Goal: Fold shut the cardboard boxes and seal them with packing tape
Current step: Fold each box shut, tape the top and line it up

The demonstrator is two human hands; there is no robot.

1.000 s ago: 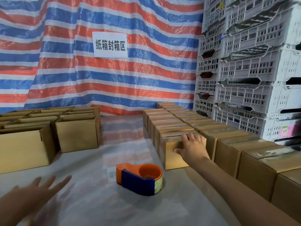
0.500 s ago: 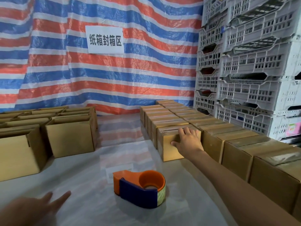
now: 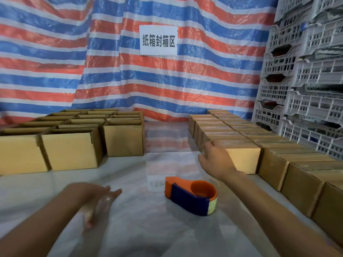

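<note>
Hovering right grip (image 3: 215, 160) spread by sealed box (image 3: 243, 159), left grip (image 3: 96, 198) loose; risk: clipping tape dispenser (image 3: 193, 198), 6 o'clock.

You are in a makeshift packing station, the warehouse sort rather than a home or office; a red, white and blue striped tarp (image 3: 185, 86) hangs as the back wall; a paper sign (image 3: 158, 40) on it reads 纸箱封箱区, marking a carton-sealing area; grey plastic crates (image 3: 306, 71) are stacked high on your right; open boxes (image 3: 72, 151) stand in rows on your left, taped boxes (image 3: 243, 158) in rows on your right; a tape dispenser (image 3: 191, 197) lies between them on the pale sheet (image 3: 148, 234) that covers the work surface.
</note>
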